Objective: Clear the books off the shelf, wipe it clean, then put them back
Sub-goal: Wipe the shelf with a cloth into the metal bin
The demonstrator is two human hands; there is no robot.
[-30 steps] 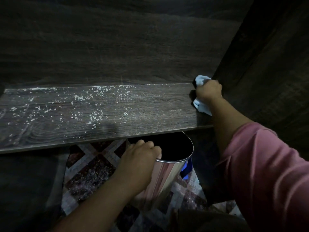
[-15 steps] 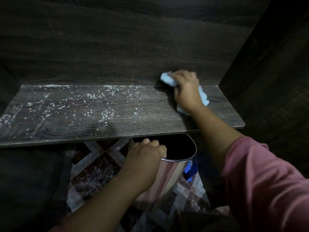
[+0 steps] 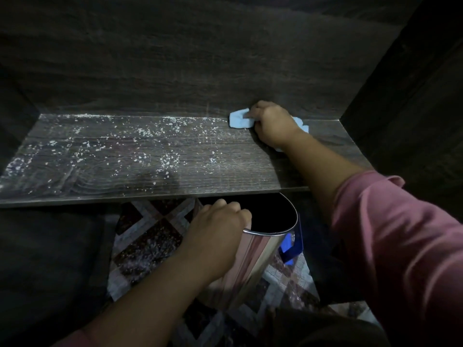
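A dark wooden shelf (image 3: 225, 171) runs across the view, bare of books and strewn with white crumbs over its left and middle. My right hand (image 3: 271, 123) grips a light blue cloth (image 3: 239, 120) and presses it onto the shelf at the back, right of centre, against the back wall. Below the shelf's front edge my left hand (image 3: 215, 236) grips the rim of a shiny metal bin (image 3: 253, 261), held tilted with its dark mouth under the edge. No books are in view.
Dark wooden walls close the shelf at the back (image 3: 200, 58) and at the right side (image 3: 400, 108). A patterned tiled floor (image 3: 150, 241) with white specks lies below. Something blue (image 3: 290, 246) sits behind the bin.
My right hand has slid the cloth leftward along the back of the shelf from the right corner. My left hand and the bin stay put under the edge.
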